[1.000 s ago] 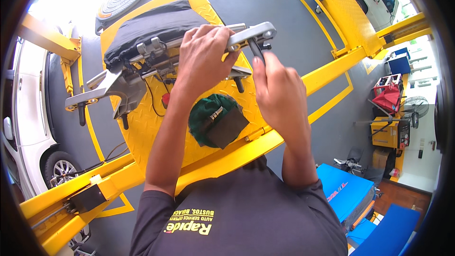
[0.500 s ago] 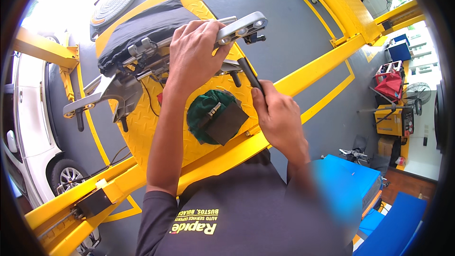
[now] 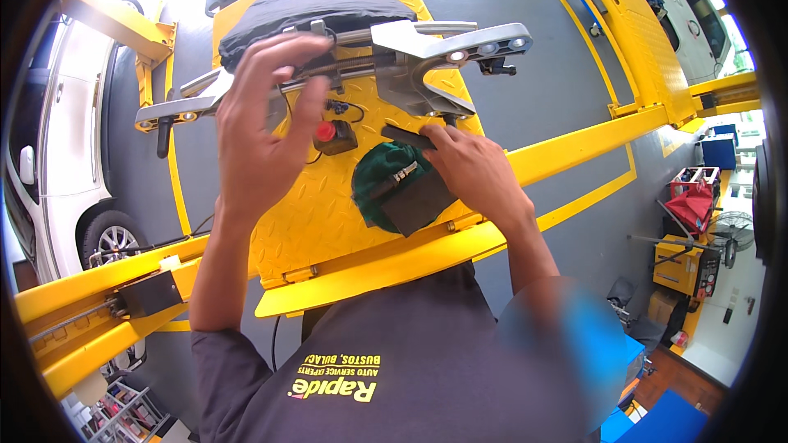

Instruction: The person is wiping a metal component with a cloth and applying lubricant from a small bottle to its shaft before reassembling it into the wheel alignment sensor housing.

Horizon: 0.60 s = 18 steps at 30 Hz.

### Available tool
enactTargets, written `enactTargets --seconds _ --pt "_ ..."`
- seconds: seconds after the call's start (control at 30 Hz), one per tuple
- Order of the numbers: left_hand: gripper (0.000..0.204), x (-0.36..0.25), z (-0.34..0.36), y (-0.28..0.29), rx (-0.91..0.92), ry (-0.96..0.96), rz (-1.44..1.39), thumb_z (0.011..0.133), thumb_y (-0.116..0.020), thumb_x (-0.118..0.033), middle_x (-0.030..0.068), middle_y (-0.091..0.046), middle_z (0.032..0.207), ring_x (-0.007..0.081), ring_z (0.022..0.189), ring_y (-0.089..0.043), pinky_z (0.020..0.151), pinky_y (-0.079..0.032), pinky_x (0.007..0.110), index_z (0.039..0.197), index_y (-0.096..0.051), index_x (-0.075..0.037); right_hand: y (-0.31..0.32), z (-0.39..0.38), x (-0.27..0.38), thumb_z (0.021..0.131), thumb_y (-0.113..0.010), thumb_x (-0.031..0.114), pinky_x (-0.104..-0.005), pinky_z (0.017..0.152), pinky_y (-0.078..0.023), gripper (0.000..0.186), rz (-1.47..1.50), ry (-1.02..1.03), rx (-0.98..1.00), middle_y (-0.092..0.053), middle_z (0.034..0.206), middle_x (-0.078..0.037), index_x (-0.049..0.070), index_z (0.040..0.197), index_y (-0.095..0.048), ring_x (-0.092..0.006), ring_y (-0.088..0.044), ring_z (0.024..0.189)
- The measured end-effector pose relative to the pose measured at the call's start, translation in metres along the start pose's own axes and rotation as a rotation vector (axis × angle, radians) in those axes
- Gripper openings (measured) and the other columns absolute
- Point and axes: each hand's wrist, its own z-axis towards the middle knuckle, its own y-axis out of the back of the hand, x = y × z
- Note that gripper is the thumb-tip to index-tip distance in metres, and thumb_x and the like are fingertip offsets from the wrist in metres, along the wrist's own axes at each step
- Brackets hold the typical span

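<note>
Silver-grey metal clamp frame point(image 3: 402, 45) spans the head view's upper middle, over a yellow treadplate platform point(image 3: 300, 217). The left hand point(image 3: 264, 127), blurred, spreads wide before its left half; whether it touches, I cannot tell. The right hand point(image 3: 474, 166), right of centre, grips a black cylindrical rod point(image 3: 405, 136).

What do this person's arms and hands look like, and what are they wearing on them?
Both the left hand and right hand are human and ungloved, with bare forearms. The dark shirt has yellow lettering on it; its left sleeve is short, ending near the elbow. A blur hides the right sleeve's edge.
</note>
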Motion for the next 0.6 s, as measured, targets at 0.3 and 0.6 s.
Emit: enactTargets --seconds 0.3,0.6 --pt "0.030 0.034 -0.114 -0.013 -0.199 0.637 -0.260 0.101 -0.063 0.002 0.0105 -0.063 0.130 0.0188 0.116 -0.066 0.100 -0.055 0.034 0.130 -0.057 -0.004 -0.031 0.018 0.014 0.100 -0.072 0.021 -0.0405 0.103 -0.051 0.038 -0.227 0.361 -0.094 -0.065 0.128 -0.007 0.014 0.137 -0.068 -0.0280 -0.061 0.126" --pt "0.064 0.034 -0.115 -0.045 0.200 0.682 -0.123 0.097 -0.081 -0.019 0.0156 -0.061 0.147 0.0323 0.129 -0.067 0.108 -0.056 0.044 0.151 -0.048 -0.007 -0.047 0.028 0.033 0.097 -0.073 0.023 -0.0414 0.103 -0.054 0.025 -0.290 0.532 0.201 -0.067 0.120 -0.006 0.010 0.118 -0.074 -0.0278 -0.064 0.121"
